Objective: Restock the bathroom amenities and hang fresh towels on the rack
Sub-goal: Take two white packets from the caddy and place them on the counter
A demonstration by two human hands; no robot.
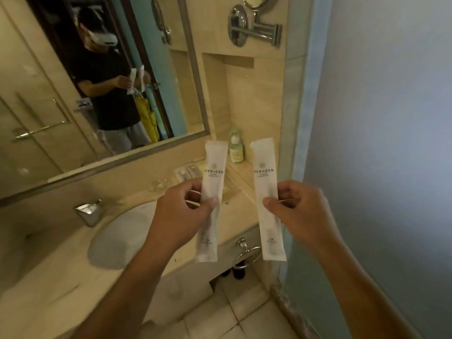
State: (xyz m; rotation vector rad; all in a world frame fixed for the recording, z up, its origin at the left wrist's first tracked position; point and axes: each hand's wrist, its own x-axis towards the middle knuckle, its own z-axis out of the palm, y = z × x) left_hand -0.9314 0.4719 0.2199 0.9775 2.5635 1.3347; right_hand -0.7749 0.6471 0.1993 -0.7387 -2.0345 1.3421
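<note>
Matt white wrappers against polished stone and chrome.
The left wrapper [215, 162] and right wrapper [265, 167] look like smooth, matt paper or frosted film. The table [61, 297] is glossy beige stone and the basin [122, 241] smooth white ceramic. The tap [89, 211], towel ring [247, 253] and mirror arm [259, 30] are shiny chromed metal. The pump bottle [236, 149] is translucent plastic, the wall [379, 118] matt paint, and the floor tiles [244, 311] glossy.

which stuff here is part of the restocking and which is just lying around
Job: left packet, pinched by the left hand; right packet, pinched by the right hand; bare towel ring.
Lying about: green pump bottle, glass, faucet, swing-arm mirror.
</note>
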